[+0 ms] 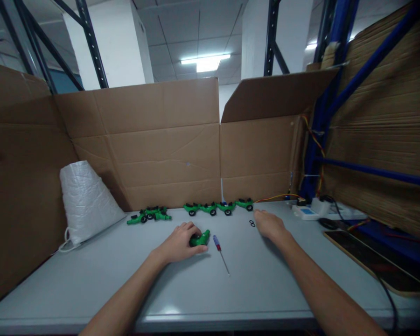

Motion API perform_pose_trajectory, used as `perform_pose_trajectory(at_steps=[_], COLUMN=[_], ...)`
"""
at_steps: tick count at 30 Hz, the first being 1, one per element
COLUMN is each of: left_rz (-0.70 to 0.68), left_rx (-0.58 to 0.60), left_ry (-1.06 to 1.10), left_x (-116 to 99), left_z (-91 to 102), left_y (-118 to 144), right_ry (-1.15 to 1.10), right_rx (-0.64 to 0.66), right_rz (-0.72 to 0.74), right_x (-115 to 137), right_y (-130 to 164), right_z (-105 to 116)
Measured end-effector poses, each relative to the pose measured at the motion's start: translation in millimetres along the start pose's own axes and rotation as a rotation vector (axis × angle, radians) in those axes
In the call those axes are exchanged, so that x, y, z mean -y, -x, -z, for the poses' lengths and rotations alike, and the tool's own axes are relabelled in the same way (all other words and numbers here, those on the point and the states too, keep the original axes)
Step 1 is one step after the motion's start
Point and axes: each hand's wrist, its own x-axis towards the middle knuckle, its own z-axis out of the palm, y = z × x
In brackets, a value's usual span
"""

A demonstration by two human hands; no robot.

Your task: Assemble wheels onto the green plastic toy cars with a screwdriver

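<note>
left hand (180,242) curls firmly around a green toy piece (200,239) | screwdriver (216,242) lies at the piece's 4 o'clock | right hand (270,225), grip impossible to tell, has black rings (252,223) at its 9 o'clock

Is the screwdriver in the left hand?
No, the screwdriver lies on the table, and the left hand holds a green piece.

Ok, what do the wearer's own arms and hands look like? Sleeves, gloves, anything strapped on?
Left hand and right hand are ungloved. Left forearm and right forearm are bare as far as the frame shows: no sleeves, watch, cables or markings visible. Rings: too small to tell.
</note>
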Motion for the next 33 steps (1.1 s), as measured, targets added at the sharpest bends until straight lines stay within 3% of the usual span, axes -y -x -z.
perform_pose_trajectory(at_steps=[8, 18, 25, 33], left_rz=[0.009, -0.021, -0.026, -0.006], left_rx=[0.006, -0.034, -0.031, -0.074], left_ry=[0.017, 0.031, 0.019, 0.008], left_x=[0, 1, 2, 1], left_z=[-0.9, -4.8, -6.8, -11.4], left_y=[1, 0, 0, -1], right_ry=[0.013, -0.056, -0.276, -0.553], right_rx=[-0.086, -0.224, -0.286, -0.351], right_rz=[0.034, 0.305, 0.51, 0.648], right_x=[10, 52, 84, 91], right_y=[8, 19, 35, 36], right_z=[8, 0, -6, -11])
